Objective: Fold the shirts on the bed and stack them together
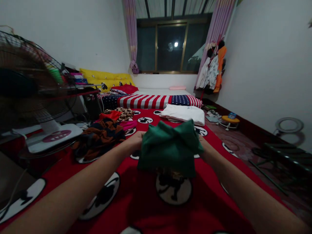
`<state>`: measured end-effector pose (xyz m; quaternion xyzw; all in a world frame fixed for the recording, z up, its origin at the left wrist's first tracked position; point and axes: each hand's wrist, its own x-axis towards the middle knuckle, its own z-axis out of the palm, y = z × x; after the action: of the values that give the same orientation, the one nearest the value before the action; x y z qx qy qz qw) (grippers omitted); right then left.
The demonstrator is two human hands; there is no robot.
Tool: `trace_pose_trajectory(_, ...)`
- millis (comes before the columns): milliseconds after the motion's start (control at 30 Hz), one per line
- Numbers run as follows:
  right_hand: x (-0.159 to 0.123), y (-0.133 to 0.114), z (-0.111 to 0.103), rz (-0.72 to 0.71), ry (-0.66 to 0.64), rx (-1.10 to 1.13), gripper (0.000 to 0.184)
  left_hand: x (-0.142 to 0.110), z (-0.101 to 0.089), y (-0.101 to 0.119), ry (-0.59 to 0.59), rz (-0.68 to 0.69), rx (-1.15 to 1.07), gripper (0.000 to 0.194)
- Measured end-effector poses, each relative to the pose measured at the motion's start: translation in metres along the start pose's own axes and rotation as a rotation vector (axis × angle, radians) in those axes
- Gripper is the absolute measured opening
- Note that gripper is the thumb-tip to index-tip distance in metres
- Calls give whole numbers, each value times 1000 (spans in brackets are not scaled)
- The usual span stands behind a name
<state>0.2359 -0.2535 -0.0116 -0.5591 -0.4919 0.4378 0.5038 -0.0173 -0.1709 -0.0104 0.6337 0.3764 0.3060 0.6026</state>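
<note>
A folded dark green garment [169,148] is held up just above the red bedspread [136,201] with round black-and-white prints. My left hand [135,139] grips its left edge, fingers closed behind the cloth. My right hand [202,146] holds the right edge and is mostly hidden by the fabric. Both forearms reach in from the bottom corners.
A heap of brown, orange, leopard and pink clothes [107,130] lies left of the green garment. A folded white cloth [184,113] lies beyond it, then a stars-and-stripes blanket [156,100]. A standing fan [29,97] is close at left. Hanging clothes [214,68] and floor clutter sit at right.
</note>
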Motion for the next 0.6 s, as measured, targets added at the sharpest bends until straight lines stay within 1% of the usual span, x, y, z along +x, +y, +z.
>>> trace_pose_trajectory(33, 18, 12, -3, 10, 63, 20, 29, 18, -1, -12, 25, -4, -20, 28)
trace_pose_trajectory(67, 32, 25, -5, 17, 91, 26, 30, 32, -1, -23, 23, -12, -36, 33)
trace_pose_trajectory(133, 49, 50, -10, 11, 150, 62, 31, 50, -3, -45, 49, -85, -121, 46)
trace_pose_trajectory(200, 53, 70, -14, 6, 197, 101, 36, 54, -4, -61, 65, -95, -149, 53)
trace_pose_trajectory(267, 50, 80, -16, 4, 224, 89, 44, 50, -4, -69, 81, -72, -150, 56)
trace_pose_trajectory(367, 44, 82, -16, 14, 207, 46, 56, 43, -5, -69, 113, -55, -151, 64)
trace_pose_trajectory(467, 40, 74, -14, 18, 161, 7, 65, 40, -5, -65, 140, -60, -145, 80)
trace_pose_trajectory(533, 36, 68, -13, 19, 126, -43, 75, 36, -8, -62, 109, -56, -130, 89)
trace_pose_trajectory(600, 31, 62, -15, 10, 90, -131, 85, 30, -13, -57, 14, -56, -82, 89)
